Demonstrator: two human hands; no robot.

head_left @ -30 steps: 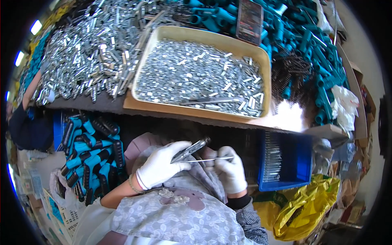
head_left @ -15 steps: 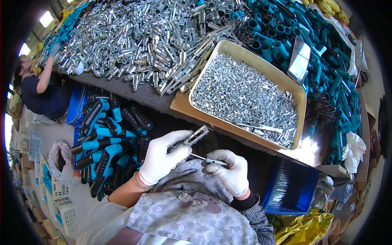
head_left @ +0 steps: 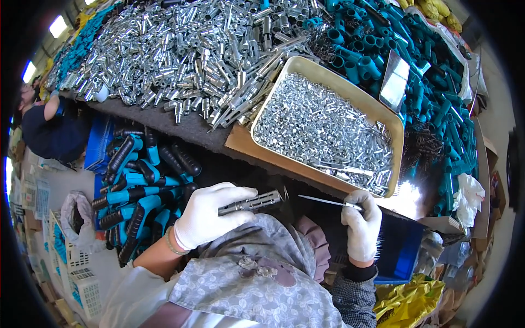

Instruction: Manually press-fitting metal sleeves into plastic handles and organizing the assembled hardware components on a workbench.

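Observation:
My left hand (head_left: 210,216), in a white glove, is closed around a slotted silver metal tube (head_left: 254,203) over my lap. A fine wire piece (head_left: 285,193) shows at the tube's right end. To the right, my gloved right hand (head_left: 363,225) pinches a thin pointed metal rod (head_left: 322,200), its tip directed left toward the tube but apart from it. This hand is just below the near corner of a cream tray (head_left: 304,61) filled with small silver metal parts (head_left: 322,123). My fingers partly hide both held pieces.
Slotted metal tubes (head_left: 180,60) are heaped across the bench, with teal tubes (head_left: 366,65) at the far right and a phone (head_left: 394,82) beside the tray. Black-and-teal handles (head_left: 139,199) fill a bin at left. A blue bin (head_left: 407,251) stands right. Another person (head_left: 54,128) works far left.
My right hand has moved right and slightly up, drawing the rod away from the tube. My left hand has shifted slightly left and down, and the tube lies more level.

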